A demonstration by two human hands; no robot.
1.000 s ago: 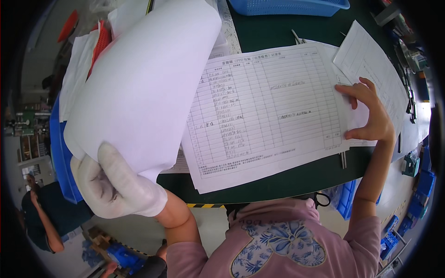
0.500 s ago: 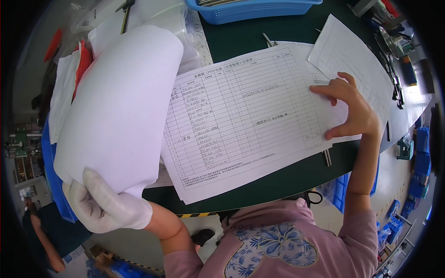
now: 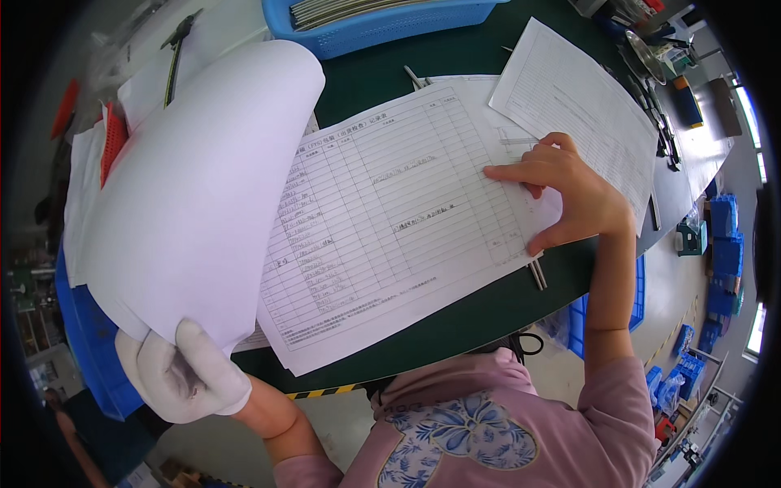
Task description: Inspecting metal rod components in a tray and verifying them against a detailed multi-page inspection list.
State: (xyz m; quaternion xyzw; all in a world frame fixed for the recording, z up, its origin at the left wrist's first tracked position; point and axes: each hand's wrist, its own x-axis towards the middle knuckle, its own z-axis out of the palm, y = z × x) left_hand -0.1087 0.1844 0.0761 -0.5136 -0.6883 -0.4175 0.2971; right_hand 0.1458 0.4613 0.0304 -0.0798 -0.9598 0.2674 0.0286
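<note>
My left hand (image 3: pixel 183 374), in a white glove, grips the lower corner of a blank-backed white sheet (image 3: pixel 195 195) that is lifted and curled back to the left. Under it lies a printed form with a ruled table (image 3: pixel 382 220), flat on the dark green table (image 3: pixel 480 313). My bare right hand (image 3: pixel 565 191) presses on the right edge of that form, fingers spread and the index finger pointing left along a line. Another printed sheet (image 3: pixel 578 106) lies behind the right hand, partly under it.
A blue plastic tray (image 3: pixel 382 20) stands at the back of the table. More white papers and a red item (image 3: pixel 112 146) lie at the left. A blue bin (image 3: pixel 85 333) sits below the table's left edge. Tools and small blue boxes (image 3: pixel 720 244) are at the right.
The lifted sheet has swung further left and back, uncovering more of the form. My right hand has slid a little toward the form's middle, and the view has shifted.
</note>
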